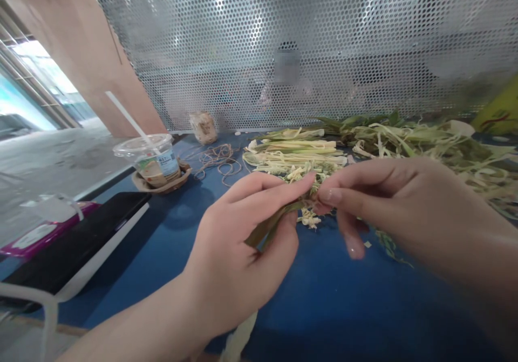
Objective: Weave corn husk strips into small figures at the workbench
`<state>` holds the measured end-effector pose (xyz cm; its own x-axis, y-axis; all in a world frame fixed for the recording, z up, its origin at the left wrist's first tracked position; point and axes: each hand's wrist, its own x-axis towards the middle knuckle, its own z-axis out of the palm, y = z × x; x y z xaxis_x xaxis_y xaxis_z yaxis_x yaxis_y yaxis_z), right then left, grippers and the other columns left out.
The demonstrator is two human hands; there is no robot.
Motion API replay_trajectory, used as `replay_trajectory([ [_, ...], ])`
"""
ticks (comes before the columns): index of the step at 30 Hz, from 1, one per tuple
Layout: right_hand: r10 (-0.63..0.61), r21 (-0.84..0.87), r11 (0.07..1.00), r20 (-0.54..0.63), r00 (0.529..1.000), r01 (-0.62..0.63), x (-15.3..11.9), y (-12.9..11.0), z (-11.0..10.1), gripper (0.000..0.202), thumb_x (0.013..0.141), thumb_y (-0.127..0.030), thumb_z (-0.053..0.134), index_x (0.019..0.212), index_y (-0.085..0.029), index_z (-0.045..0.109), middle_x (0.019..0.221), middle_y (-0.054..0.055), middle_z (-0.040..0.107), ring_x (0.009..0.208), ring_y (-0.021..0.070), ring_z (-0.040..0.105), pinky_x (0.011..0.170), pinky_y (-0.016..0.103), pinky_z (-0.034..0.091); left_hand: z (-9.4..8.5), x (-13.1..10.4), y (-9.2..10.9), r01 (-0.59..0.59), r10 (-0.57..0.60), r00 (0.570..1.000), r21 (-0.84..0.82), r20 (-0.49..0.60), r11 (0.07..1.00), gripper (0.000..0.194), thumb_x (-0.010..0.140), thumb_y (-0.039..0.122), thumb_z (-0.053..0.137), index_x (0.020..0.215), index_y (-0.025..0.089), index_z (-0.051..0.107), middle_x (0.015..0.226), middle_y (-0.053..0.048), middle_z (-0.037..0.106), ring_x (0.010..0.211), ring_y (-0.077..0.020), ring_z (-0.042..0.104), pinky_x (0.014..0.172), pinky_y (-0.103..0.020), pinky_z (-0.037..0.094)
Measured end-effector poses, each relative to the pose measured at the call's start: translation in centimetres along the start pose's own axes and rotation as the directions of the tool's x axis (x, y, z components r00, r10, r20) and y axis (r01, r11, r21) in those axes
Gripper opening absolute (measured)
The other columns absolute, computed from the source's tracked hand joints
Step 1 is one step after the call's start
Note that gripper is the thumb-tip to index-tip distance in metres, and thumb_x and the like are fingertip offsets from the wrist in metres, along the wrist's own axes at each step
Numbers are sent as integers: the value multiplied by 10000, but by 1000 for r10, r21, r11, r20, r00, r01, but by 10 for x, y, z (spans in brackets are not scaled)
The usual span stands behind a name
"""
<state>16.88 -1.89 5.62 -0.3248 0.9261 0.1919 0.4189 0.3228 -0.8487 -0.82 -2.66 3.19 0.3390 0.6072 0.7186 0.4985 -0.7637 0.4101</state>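
Observation:
My left hand [243,232] is closed around a folded green leaf strip [269,227] that looks like a husk, pinching it between thumb and fingers. At the strip's far end, the thumb and index finger of my right hand [356,200] are pinched together on its tip; the other fingers hang below. Just beyond my fingertips lie small pale-green flower-like pieces [309,219], partly hidden by my hands. Behind them, pale yellow-green husk bundles [299,149] lie side by side. A pale strip [239,337] shows below my left wrist.
A heap of loose husks [421,141] lies at the back right of the blue table [324,302]. Tangled twine [218,162] sits at the back left, near a lidded cup [156,162] with a straw in a basket [182,178]. A perforated metal panel [243,38] rises behind.

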Motion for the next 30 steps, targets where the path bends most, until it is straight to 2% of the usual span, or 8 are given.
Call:
replay_trajectory([
  [3,23,28,999,-8,1000,-23,-1,0,4,193,742,-383,597,632,-237,658,360,-55,568,329,90,532,367,189,403,0,0,1,-23,25,998,27,-57,999,332,718,133,596,1022,262,630,866,-33,631,743,-147,585,605,-274,537],
  [7,65,101,993,-63,996,-58,-4,-1,13,222,748,-383,590,612,-216,643,329,-62,541,296,76,505,333,181,365,1,0,1,-87,108,984,154,-139,984,151,689,192,671,831,242,676,803,-10,616,706,-119,585,597,-246,521],
  [9,88,119,990,-89,992,-77,-5,-1,14,222,749,-373,593,611,-204,636,321,-64,534,287,69,494,321,175,346,1,1,1,-72,96,984,156,-150,985,115,696,163,664,787,232,677,789,0,619,676,-102,585,585,-227,515],
  [14,82,140,987,-32,996,-77,-2,-1,13,224,746,-370,599,629,-186,651,333,-49,553,241,53,438,267,172,280,2,1,0,-11,31,990,147,-135,989,99,723,144,626,725,234,670,770,10,630,620,-94,580,576,-235,522],
  [20,134,197,975,-161,978,-102,-3,-4,21,160,717,-324,639,657,-180,676,308,-57,519,279,70,499,288,154,331,1,0,-4,-80,132,972,253,-193,964,74,719,167,638,736,238,646,702,28,599,656,-98,593,594,-242,523],
  [26,149,201,973,-194,970,-110,-4,-9,25,52,677,-244,671,666,-194,661,352,-61,550,346,97,557,379,180,447,1,0,-4,-42,100,971,258,-218,965,32,721,197,637,721,230,639,690,17,590,640,-108,589,504,-236,501],
  [30,187,188,970,-189,964,-151,-3,-10,26,52,671,-215,665,625,-207,643,366,-64,554,382,96,572,464,189,488,1,0,-4,-8,49,983,224,-177,975,59,723,180,632,700,230,652,679,17,592,619,-98,576,455,-206,479],
])
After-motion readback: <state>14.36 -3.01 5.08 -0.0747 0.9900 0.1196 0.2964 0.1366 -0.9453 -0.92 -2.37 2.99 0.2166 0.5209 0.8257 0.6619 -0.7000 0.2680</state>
